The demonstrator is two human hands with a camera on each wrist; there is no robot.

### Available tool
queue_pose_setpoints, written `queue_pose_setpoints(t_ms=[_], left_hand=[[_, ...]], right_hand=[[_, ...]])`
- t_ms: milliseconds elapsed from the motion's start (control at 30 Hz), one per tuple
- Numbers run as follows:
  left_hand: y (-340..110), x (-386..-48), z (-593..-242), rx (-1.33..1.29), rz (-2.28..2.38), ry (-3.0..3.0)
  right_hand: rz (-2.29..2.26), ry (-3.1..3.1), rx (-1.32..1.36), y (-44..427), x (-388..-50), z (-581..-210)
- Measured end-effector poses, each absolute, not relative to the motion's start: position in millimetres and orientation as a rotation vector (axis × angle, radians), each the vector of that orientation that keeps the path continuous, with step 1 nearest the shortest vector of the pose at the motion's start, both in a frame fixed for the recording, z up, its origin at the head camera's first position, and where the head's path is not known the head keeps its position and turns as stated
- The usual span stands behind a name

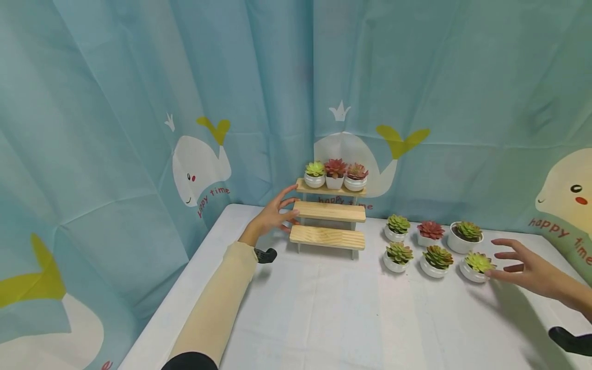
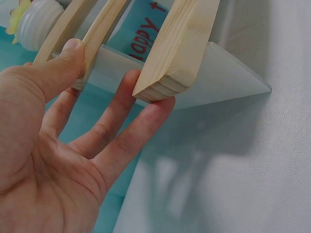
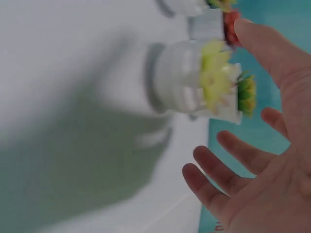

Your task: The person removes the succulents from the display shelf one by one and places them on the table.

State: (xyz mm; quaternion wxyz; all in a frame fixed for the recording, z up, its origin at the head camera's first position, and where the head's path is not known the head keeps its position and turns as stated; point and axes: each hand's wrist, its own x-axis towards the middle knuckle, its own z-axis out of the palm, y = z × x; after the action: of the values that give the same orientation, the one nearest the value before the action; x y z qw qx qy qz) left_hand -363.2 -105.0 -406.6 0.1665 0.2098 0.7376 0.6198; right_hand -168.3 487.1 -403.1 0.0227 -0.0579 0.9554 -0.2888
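A three-tier wooden display stand [image 1: 329, 210] with clear side supports rises at the back of the table. My left hand [image 1: 274, 216] holds its left end: the thumb lies against the middle plank [image 2: 104, 31], and two fingertips touch the end of the lowest plank [image 2: 180, 53]. My right hand [image 1: 532, 270] reaches in from the right with its fingers spread and nothing in its grasp. Closest to it is a yellow-green potted succulent [image 1: 476, 264] in a round white pot; in the right wrist view this succulent [image 3: 214, 77] sits beyond the fingertips.
Three potted succulents, one green [image 1: 315, 174], one dark red [image 1: 335, 172] and one pinkish [image 1: 356, 177], line the top plank. Several others, including a red one [image 1: 430, 233], stand in two rows right of the stand. A blue whale-print curtain [image 1: 287, 103] hangs behind the white table [image 1: 324, 313].
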Motion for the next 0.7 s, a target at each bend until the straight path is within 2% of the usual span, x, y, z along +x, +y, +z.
queue_pose_setpoints(t_ms=[700], left_hand=[[-106.0, -362.3, -406.1, 0.602, 1.766, 2.108]], right_hand=[[-1.034, 3.096, -0.253, 447.9, -201.4, -337.0]])
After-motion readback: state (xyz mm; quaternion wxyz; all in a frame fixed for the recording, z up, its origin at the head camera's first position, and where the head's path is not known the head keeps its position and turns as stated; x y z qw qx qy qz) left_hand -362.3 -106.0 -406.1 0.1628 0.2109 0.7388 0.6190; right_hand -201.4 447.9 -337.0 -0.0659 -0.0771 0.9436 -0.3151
